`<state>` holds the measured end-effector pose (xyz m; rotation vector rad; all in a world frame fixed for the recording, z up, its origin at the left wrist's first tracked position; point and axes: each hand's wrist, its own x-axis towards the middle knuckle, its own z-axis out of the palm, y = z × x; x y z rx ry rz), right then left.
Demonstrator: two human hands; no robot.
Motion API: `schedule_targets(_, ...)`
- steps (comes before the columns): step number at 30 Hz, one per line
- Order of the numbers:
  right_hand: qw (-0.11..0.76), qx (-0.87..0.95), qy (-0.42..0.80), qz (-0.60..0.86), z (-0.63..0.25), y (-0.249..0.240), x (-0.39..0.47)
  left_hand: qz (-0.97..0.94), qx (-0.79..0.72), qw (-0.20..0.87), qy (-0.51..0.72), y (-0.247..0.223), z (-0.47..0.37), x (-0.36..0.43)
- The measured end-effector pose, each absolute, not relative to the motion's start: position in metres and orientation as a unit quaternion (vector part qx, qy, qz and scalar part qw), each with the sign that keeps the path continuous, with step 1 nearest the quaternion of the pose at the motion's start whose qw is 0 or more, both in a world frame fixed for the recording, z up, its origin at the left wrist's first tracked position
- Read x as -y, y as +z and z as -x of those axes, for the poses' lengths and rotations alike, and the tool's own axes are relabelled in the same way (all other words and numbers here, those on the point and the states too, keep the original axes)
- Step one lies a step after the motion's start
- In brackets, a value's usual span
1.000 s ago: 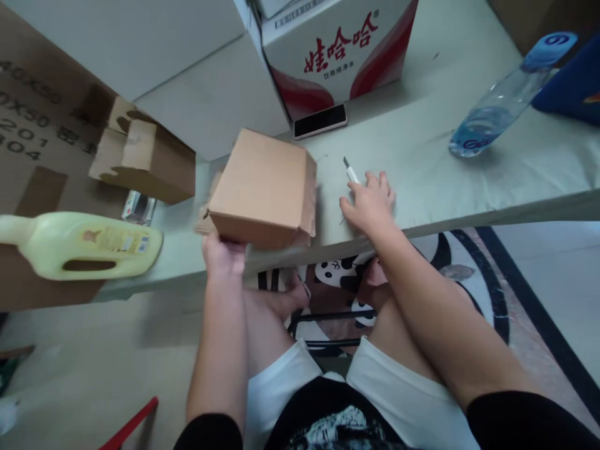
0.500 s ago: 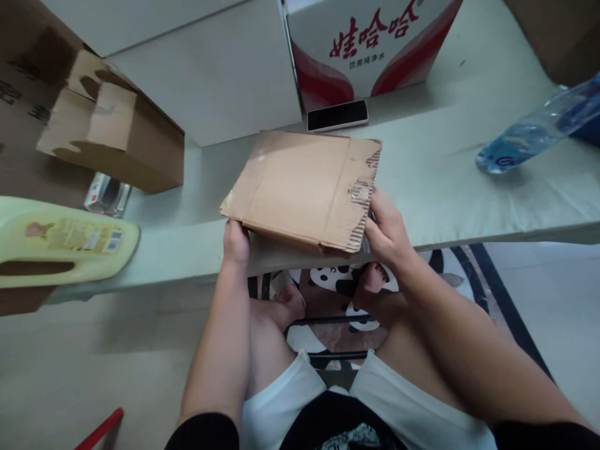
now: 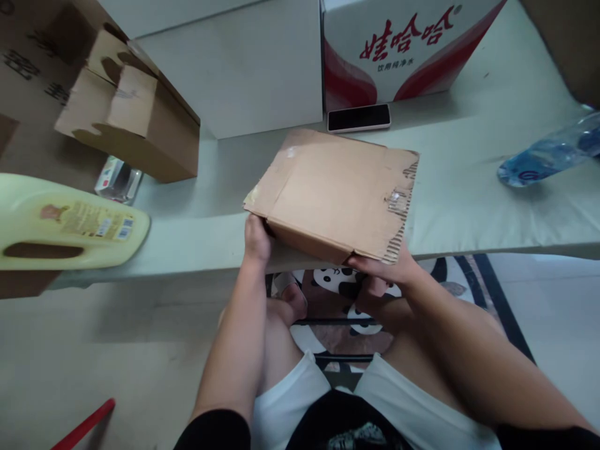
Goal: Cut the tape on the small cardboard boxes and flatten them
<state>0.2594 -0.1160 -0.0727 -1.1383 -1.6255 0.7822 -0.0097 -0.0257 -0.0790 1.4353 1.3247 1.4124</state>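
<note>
Cardboard spans both hands mid-frame: the left hand grips the box's near-left corner, the right hand its near-right, over the tabletop's near edge. Its upper panel lies flat, right edge ragged; what else is done or left I cannot tell. Beyond lies a phone.

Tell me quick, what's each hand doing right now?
Left hand: holding the cardboard box by its near-left corner.
Right hand: holding its near-right corner.
</note>
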Motion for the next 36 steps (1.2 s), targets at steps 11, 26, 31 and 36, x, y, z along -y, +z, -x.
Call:
schedule_targets(11, 0.552, 0.491, 0.235, 0.632, -0.254, -0.043, 0.115, -0.507, -0.513, 0.404, 0.562, -0.039, -0.008, 0.045)
schedule_targets(26, 0.59, 0.491, 0.235, 0.597, -0.275, -0.051, 0.108, -0.754, -0.607, 0.239, 0.08, 0.058, 0.018, 0.103)
schedule_targets(31, 0.602, 0.503, 0.227, 0.577, -0.284, -0.062, 0.106, -0.727, -0.475, 0.413, -0.273, 0.09, 0.025, 0.171)
schedule_targets(36, 0.606, 0.535, 0.197, 0.555, -0.297, -0.075, 0.106, -0.507, -0.438, 0.652, -0.354, 0.077, 0.049, 0.28)
